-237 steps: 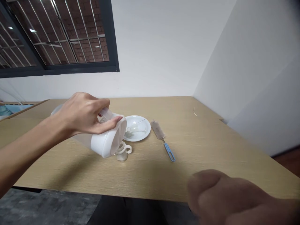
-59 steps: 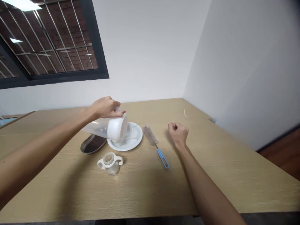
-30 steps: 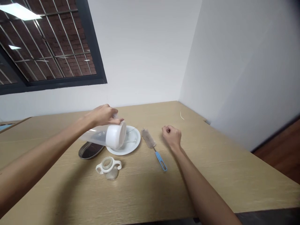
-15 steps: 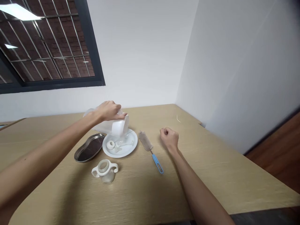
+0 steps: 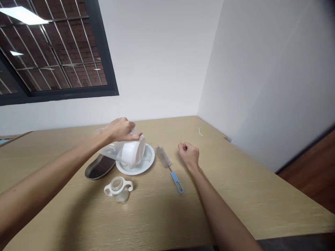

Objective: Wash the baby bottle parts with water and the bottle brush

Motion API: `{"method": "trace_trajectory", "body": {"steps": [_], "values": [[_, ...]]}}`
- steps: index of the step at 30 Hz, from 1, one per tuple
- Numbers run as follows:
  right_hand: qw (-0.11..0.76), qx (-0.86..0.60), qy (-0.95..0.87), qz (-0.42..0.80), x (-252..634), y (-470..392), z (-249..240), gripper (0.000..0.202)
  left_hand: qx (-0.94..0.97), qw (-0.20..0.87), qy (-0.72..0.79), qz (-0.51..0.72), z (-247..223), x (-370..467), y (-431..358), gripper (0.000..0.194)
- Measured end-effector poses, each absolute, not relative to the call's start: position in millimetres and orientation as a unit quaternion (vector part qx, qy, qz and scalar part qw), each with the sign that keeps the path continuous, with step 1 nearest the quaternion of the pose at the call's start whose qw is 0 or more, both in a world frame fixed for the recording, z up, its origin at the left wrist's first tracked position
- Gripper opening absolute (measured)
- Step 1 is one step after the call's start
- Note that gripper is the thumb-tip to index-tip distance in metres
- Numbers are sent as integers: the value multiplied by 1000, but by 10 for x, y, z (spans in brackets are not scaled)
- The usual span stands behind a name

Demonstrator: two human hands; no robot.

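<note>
My left hand (image 5: 121, 129) grips a clear plastic jug (image 5: 131, 153) with a white end from above. The jug is tipped on its side, white end toward the right, over a shallow white plate (image 5: 134, 172). It hides much of the plate, where small clear pieces show at the right. My right hand (image 5: 188, 153) is a closed fist over the table, with no object visible in it. Left of the fist lies a bottle brush (image 5: 163, 157) with a blue loop handle. A small translucent baby bottle (image 5: 121, 197) with a white two-handled collar stands upright in front of the plate.
A metal kidney dish (image 5: 99, 168) sits left of the plate, partly behind the jug. A thin, pale bent strip (image 5: 200, 132) lies toward the table's back right corner. Walls border the wooden table (image 5: 235, 195) at the back and right, with a barred window (image 5: 62, 52) at upper left.
My left hand has brought the jug lower and slightly right, so it now covers the white ring seen on the plate before. My right fist stays put.
</note>
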State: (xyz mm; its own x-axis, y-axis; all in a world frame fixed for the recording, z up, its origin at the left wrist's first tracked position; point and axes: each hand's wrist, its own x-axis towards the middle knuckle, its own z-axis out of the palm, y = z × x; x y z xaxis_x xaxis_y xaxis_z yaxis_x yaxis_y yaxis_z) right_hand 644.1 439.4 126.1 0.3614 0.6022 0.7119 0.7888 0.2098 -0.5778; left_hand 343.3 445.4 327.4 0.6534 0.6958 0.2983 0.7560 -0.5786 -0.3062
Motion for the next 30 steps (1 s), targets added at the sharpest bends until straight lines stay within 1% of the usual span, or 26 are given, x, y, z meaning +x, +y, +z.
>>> {"method": "trace_trajectory", "body": {"steps": [4, 8, 12, 17, 22, 26, 30], "values": [[541, -622, -558, -90, 6457, 4383, 1272, 33, -897, 192, -383, -104, 3245, 3709, 4515, 55], [542, -618, -561, -98, 6461, 4369, 1280, 34, -891, 210, -390, -100, 3242, 3842, 4616, 57], [542, -614, -565, -100, 6449, 4361, 1285, 34, -873, 240, -419, -73, 3270, 3695, 4696, 60], [544, -610, -569, -89, 6440, 4372, 1282, 35, -844, 272, -460, -49, 3336, 3214, 4688, 61], [547, -613, -564, -81, 6426, 4372, 1271, 33, -840, 272, -468, -47, 3402, 2840, 4482, 55], [545, -614, -566, -78, 6394, 4353, 1276, 34, -856, 246, -446, -87, 3384, 2884, 4307, 50], [545, -613, -567, -79, 6383, 4340, 1279, 34, -884, 226, -392, -120, 3309, 3209, 4287, 49]]}}
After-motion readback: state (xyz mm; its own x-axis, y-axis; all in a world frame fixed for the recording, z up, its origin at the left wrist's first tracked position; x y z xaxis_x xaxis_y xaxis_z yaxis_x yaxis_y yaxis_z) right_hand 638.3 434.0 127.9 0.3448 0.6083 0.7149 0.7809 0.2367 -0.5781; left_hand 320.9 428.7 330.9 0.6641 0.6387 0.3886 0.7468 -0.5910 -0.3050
